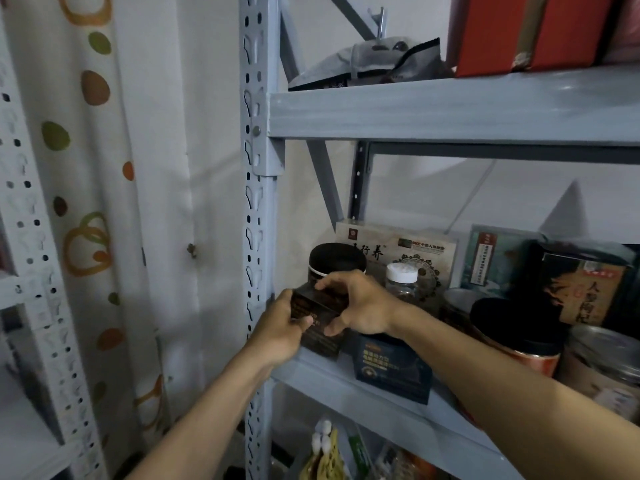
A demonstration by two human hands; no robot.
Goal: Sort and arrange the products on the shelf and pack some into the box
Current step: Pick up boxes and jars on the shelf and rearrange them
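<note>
My left hand (280, 332): fingers curled round black box (320, 336), left end. My right hand (360, 306): fingers pinching black box, top and front. Black box: at shelf (381, 407) front-left corner. Just right of black box: navy box (391, 372). Directly behind black box: black-lidded jar (334, 261). Behind-right of black box: white-capped bottle (401, 280).

Both your bare forearms reached forward and up, the left rising from the lower middle of the view and the right coming in from the lower right edge. Your left hand (277, 332) gripped the left end of the dark box (320, 317), thumb curled across its front. Your right hand (360, 306) held the box from above, fingers bent over its top and thumb against the front. Your thumbs were near each other but apart.
</note>
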